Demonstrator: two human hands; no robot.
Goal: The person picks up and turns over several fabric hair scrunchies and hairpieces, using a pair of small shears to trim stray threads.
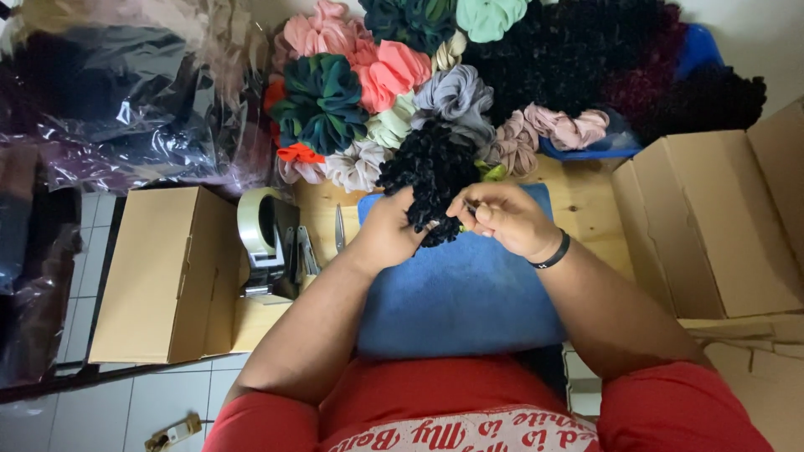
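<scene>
Over the blue cloth (456, 289) on our wooden table (586, 201), we hold a black ruffled scrunchie (431, 172) between both hands. Our left hand (387, 234) wraps its fingers closed around the scrunchie's lower edge, while our right hand (502, 218), a black band (554, 251) at its wrist, pinches something too small to make out at the scrunchie's 3 o'clock side. At 12 o'clock lies a heap of coloured scrunchies (377, 84). A tape dispenser (264, 238) sits at 9 o'clock, with a cardboard box (159, 276) beyond it; another box (712, 226) lies at 3 o'clock.
</scene>
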